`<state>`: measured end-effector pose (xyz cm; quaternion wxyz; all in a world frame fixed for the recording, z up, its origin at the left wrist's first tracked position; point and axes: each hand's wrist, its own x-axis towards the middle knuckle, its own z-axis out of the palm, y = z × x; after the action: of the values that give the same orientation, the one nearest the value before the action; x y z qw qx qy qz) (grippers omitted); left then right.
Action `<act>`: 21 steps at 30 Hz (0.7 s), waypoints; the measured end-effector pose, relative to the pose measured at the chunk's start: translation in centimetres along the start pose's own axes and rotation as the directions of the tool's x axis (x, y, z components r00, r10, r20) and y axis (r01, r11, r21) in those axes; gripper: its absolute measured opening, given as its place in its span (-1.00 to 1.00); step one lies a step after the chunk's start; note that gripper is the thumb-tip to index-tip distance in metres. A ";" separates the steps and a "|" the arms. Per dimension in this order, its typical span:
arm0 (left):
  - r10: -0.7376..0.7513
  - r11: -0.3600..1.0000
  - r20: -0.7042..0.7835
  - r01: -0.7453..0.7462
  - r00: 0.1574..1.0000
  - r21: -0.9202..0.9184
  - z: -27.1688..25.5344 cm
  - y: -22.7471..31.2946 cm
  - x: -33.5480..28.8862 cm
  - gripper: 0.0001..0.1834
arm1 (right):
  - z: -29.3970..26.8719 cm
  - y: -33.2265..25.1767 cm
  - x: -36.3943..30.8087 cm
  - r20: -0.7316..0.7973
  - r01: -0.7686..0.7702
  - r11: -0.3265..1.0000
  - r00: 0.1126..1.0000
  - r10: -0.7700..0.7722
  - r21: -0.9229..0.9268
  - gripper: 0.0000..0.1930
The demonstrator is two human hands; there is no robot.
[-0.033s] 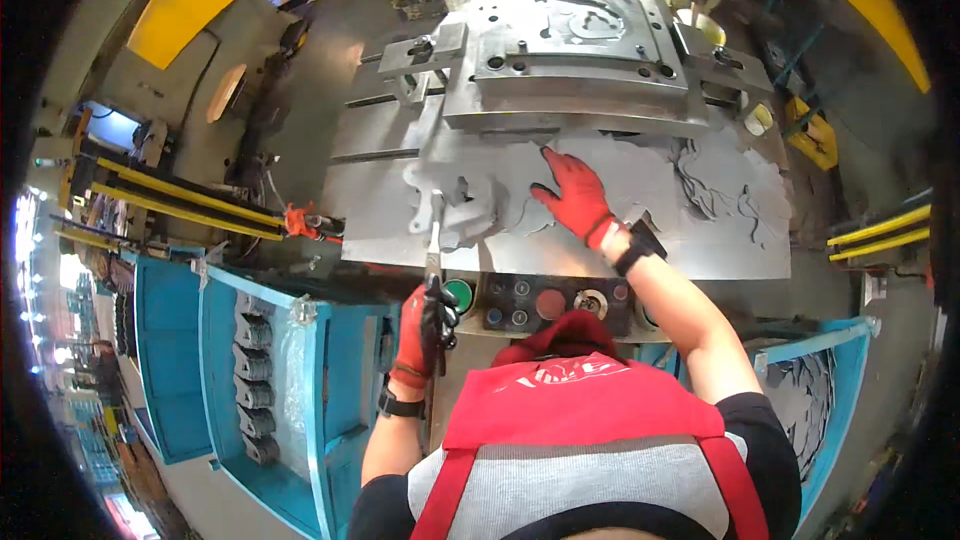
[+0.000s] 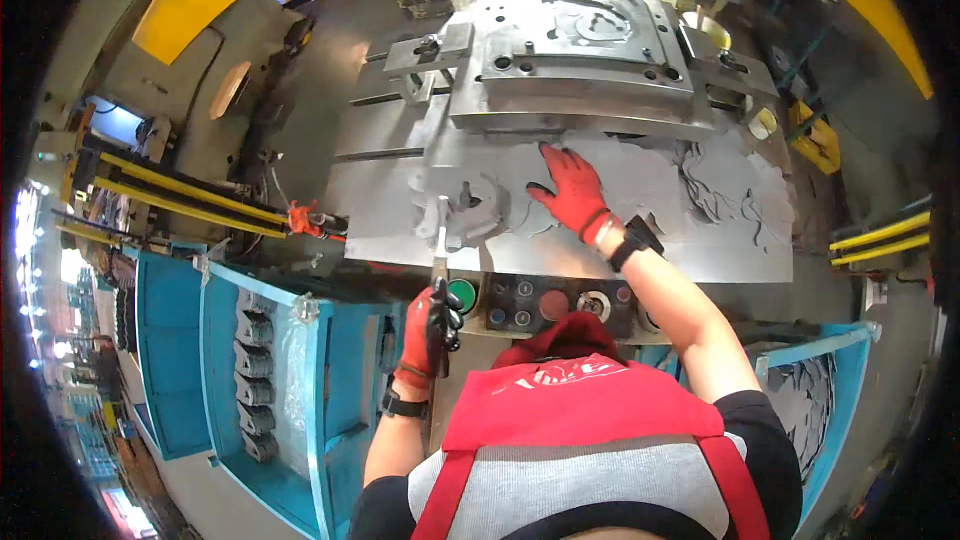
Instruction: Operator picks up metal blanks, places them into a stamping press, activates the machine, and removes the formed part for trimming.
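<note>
Standing in front of the metal table and to its left, a blue bin holds a row of dark grey curved parts, set one behind another. Yellow rails run toward the table's left edge, and an orange fitting sits just beside that edge.

The left hand, in a red glove with black fingers, is just in front of the table, its fingers wrapped round the handle of a slim tool. The tool points away from the person over the table's left part, where its tip overlaps a flat grey metal piece. The piece is blurred; whether the tip touches it, I cannot tell. A green button and a dark button panel are at the table's near edge.

Over the middle of the table is the right hand, also gloved in red, palm down and thumb spread from the fingers; whether it presses on the surface is unclear. A heavy steel block stands at the back of the table.

Thin grey scraps lie on the table's right part. In front of the table and to its right, another bin, also blue, holds grey cut pieces.
</note>
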<state>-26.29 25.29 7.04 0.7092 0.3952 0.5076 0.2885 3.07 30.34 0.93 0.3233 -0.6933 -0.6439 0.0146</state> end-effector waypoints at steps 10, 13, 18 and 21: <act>-0.022 0.998 -0.055 0.019 0.998 -0.063 -1.4 -0.5 0.3 -0.78 | 4.4 0.0 4.6 0.203 -0.178 0.905 0.941 0.271 -0.386 -0.01; 0.045 0.991 -0.053 -0.051 0.998 -0.124 -1.8 -0.4 0.5 -0.76 | 3.0 -0.8 4.0 0.063 -0.277 0.907 0.948 0.311 -0.316 -0.13; 0.261 0.953 -0.024 -0.262 0.965 -0.155 -1.3 0.8 0.7 -0.78 | -1.3 2.0 -1.7 0.017 -0.484 0.854 0.872 0.490 0.190 -0.63; 0.300 0.934 -0.116 -0.317 0.947 -0.168 -0.9 0.8 1.0 -0.75 | -7.1 1.3 -6.4 0.171 -0.668 0.633 0.728 0.663 0.390 -0.69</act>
<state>-26.80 26.73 7.08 0.6654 0.3896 0.4412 0.4590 6.24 21.57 3.35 0.4343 -0.7932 -0.3250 0.2768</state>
